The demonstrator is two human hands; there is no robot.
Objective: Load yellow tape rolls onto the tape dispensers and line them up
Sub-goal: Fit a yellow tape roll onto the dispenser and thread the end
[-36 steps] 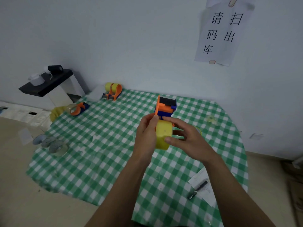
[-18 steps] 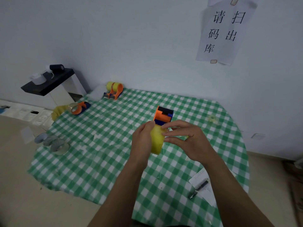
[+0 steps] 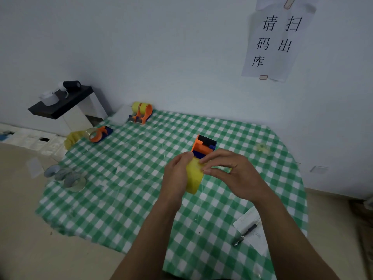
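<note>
Above the middle of the green checked table (image 3: pixel 125 190), both hands hold an orange and blue tape dispenser (image 3: pixel 204 146) with a yellow tape roll (image 3: pixel 194 178) on it. My left hand (image 3: pixel 177 174) grips the roll's left side. My right hand (image 3: pixel 232 172) pinches the roll's top edge with thumb and fingers, just below the dispenser head. A loaded orange dispenser with yellow tape (image 3: pixel 141 112) stands at the table's far left corner. Another orange and blue dispenser (image 3: pixel 99 133) lies near the left edge.
Several clear tape rolls (image 3: pixel 66 177) lie at the left edge. A pen (image 3: pixel 245 234) rests on a paper slip (image 3: pixel 252 223) at the front right. A small clear object (image 3: pixel 262 147) sits at the far right. A black shelf (image 3: pixel 60 103) stands beyond the table.
Both hands have lowered the dispenser and roll toward the table. The right hand's fingers have shifted up along the roll toward the dispenser head.
</note>
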